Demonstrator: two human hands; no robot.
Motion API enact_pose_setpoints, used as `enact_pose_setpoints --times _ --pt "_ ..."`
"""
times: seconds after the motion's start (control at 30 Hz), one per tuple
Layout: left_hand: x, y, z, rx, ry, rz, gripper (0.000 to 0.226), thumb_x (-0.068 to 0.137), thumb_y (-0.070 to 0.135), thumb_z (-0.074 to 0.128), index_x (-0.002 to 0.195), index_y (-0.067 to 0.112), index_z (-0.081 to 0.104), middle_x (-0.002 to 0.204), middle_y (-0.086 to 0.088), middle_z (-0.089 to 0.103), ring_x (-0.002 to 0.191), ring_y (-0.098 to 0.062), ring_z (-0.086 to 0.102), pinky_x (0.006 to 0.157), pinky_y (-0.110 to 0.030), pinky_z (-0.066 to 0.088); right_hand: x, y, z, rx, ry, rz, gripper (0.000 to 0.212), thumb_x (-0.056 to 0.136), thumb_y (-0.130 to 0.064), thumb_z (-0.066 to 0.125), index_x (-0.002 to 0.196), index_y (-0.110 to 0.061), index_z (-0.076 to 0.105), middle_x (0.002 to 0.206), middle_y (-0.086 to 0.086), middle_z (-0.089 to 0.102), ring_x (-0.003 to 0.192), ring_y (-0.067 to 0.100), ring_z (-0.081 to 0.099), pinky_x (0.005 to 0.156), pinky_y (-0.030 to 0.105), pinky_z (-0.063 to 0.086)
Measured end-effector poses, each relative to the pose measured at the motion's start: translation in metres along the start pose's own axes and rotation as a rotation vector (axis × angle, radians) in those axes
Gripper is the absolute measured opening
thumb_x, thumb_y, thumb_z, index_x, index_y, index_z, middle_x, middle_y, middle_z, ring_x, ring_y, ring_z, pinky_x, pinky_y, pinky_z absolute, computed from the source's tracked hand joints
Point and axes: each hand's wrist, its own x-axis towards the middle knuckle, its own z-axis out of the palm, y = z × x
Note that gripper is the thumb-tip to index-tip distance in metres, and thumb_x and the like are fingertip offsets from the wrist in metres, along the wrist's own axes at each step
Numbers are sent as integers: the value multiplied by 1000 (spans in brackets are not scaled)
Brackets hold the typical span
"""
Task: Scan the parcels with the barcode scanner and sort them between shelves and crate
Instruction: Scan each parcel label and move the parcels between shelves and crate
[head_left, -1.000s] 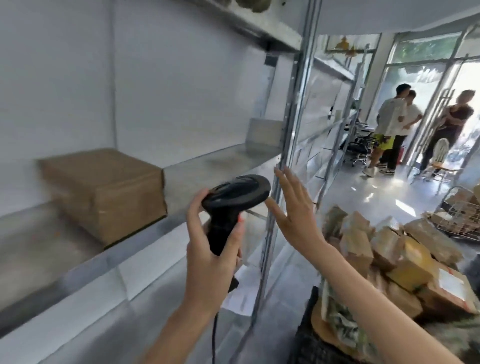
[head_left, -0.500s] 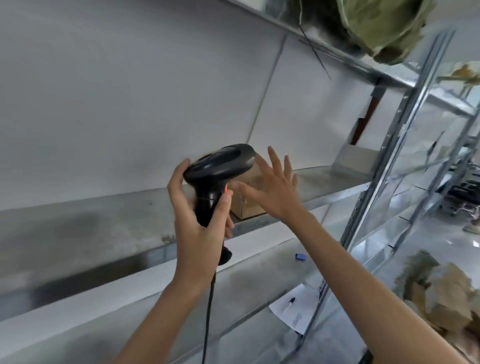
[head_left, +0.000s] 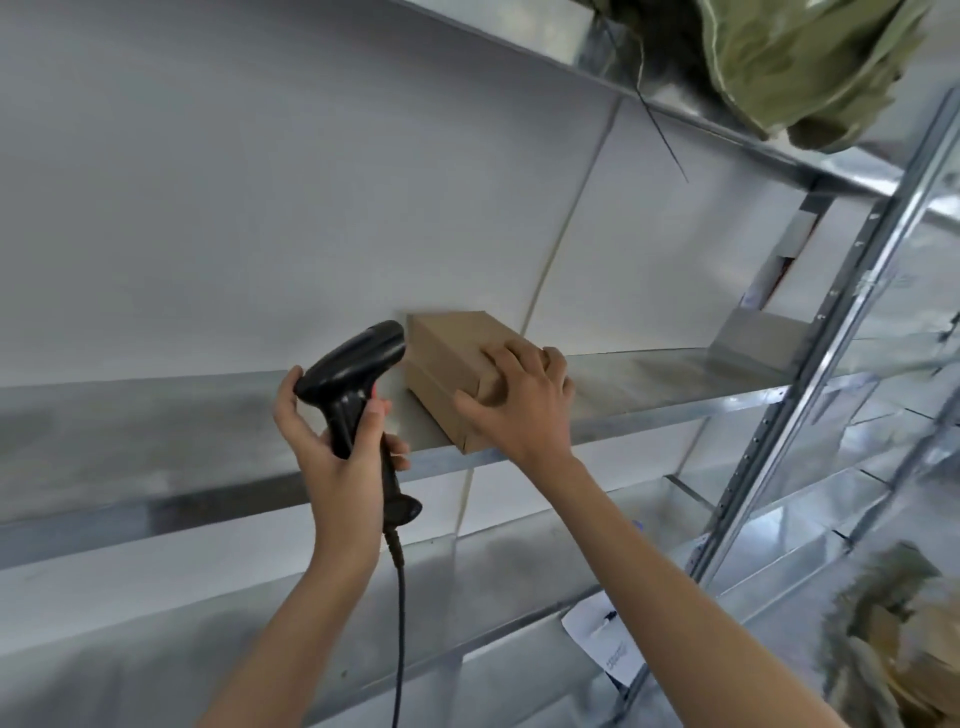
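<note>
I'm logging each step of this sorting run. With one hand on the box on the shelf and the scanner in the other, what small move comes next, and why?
Probably lift the box off the shelf toward the scanner. The right hand already curls over its near end, no label shows on its visible faces, and the left hand holds the scanner upright beside it.

Grey metal shelving against a plain white wall

A pale vertical seam (head_left: 563, 249) is running down the white wall (head_left: 260, 182); a perforated galvanised steel upright (head_left: 831, 353) is rising at right, daylight is glinting on it, and an olive-green crumpled sack (head_left: 800, 62) is sitting on the top shelf.
</note>
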Motion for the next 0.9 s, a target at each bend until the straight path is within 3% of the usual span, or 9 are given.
enact_pose_setpoints --times 0.1,0.17,0.27,0.4,0.53,0.6,0.67,0.77,0.9 --pt "3 -2 -7 30 51 17 64 100 12 61 146 37 25 99 -2 71 83 -17 72 90 -38 56 -14 -18 -5 89 -18 4 73 70 -66 50 134 -33 58 141 -10 50 137 35 28 108 50 31" --pt "5 -2 -12 39 82 -6 65 95 21 66 141 46 28 110 -5 73 107 -18 70 109 -51 45 -23 -27 -11 221 3 64 67 71 -59 57 133 -34 57 140 -13 50 137 31 29 111 51 30" --pt "8 4 -14 -5 107 -43 65 97 17 66 141 46 29 117 -5 72 112 -19 69 112 -56 42 -36 -35 -17 513 39 196 64 70 -59 61 130 -40 57 135 -16 54 131 21 38 108 47 38" --pt "5 18 -9 -11 2 23 65 101 9 58 150 34 23 102 15 76 107 -11 70 104 -43 51 -53 -49 -19 790 13 267 63 71 -57 70 130 -40 57 126 -16 60 124 17 52 99 46 50" --pt "-2 26 -9 -7 -48 91 64 101 6 56 150 30 23 105 4 74 107 -14 70 97 -33 52 -62 -46 -36 661 -6 206 63 80 -50 72 136 -25 55 124 -8 63 113 12 59 96 40 53" --pt "-6 29 -8 -14 -75 127 63 100 4 56 149 28 23 107 5 73 104 -13 70 89 -24 52 -65 -44 -47 497 -7 90 63 90 -41 71 144 -20 46 136 -3 56 122 13 52 107 34 45" --pt "-12 32 -5 10 -141 186 64 100 -2 54 147 25 21 105 16 73 100 -12 70 86 -19 51 -68 -46 -52 365 -53 -24 78 93 -38 68 155 -21 25 156 -1 36 140 14 35 115 27 31" --pt "-16 33 0 -1 -258 204 65 96 2 57 145 29 23 101 12 74 98 -17 71 82 -21 54 -69 -51 -47 252 -134 -30 97 89 -54 65 159 -25 5 166 -1 11 144 25 22 115 39 27" --pt "-17 27 0 24 -281 159 65 96 7 59 145 32 25 107 -4 73 101 -21 72 86 -21 54 -75 -52 -33 129 -51 45 92 87 -61 61 159 -29 13 167 -1 1 142 30 19 115 45 24"
